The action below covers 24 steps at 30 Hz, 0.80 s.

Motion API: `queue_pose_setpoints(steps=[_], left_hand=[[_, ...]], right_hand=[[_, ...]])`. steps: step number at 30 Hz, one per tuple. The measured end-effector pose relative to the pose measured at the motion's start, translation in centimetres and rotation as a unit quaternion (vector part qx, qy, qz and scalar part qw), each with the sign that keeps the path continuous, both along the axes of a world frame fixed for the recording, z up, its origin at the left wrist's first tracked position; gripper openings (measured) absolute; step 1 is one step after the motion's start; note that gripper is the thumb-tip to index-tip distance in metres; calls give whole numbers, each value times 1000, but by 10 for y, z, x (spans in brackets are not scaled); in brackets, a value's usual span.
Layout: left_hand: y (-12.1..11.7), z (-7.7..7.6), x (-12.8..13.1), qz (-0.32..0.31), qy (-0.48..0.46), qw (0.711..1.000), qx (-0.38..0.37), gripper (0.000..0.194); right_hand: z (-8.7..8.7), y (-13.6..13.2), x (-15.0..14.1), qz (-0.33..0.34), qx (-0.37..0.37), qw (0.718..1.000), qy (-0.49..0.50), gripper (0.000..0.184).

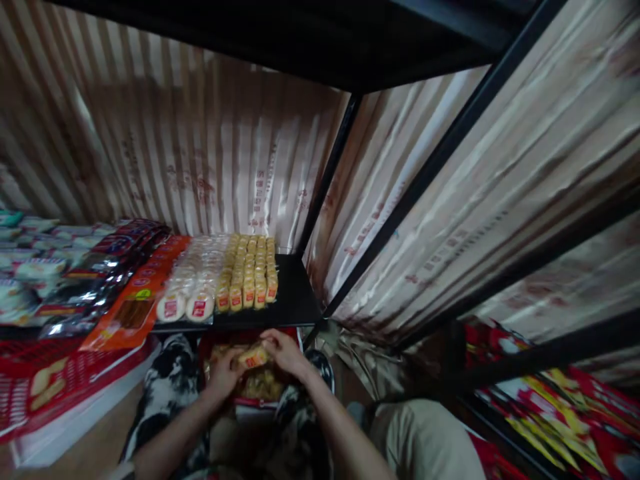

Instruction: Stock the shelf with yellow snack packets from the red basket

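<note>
Resting between both hands [283,352], the yellow packet [254,357] touches their fingers.

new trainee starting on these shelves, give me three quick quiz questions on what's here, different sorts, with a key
1. What is between the left hand and the right hand? (a) a green bottle (b) a small yellow packet with a red label (c) a metal spoon
2. True or false: upright yellow packs in rows stand on the flat black shelf.
3. Fill in: the long flat packet beside the clear-wrapped round white packs is mostly ____ in colour.

Key: 1 b; 2 true; 3 orange
</note>
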<state>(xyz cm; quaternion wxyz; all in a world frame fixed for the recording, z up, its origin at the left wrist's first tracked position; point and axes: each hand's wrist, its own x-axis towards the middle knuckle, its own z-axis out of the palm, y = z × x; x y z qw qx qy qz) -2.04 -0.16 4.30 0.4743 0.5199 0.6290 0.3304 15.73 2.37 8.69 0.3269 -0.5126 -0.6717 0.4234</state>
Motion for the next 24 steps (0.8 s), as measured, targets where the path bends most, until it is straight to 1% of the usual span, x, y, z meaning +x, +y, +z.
queue_pose_setpoints(steps=[3,6,8,11,16,20,24], left_hand=[[-8,20,9,24,-87,996,-19,27],[-15,38,19,38,-147,988,-17,18],[-18,46,25,47,-167,985,-6,16],[-22,51,33,56,-186,981,1,17],[-28,58,40,42,-199,979,-14,21],[-29,67,40,40,-217,975,-23,14],[-24,69,41,44,-240,969,-27,11]], right_hand=[[7,-6,-2,-56,-20,994,93,31],[10,-14,-2,-81,-41,984,152,44],[12,-20,-2,-87,-40,980,173,46],[15,-29,-1,-90,-32,979,180,42],[21,-37,2,-125,-43,975,179,46],[26,-38,-2,-146,-64,959,234,53],[28,-36,-9,-169,-81,945,268,51]])
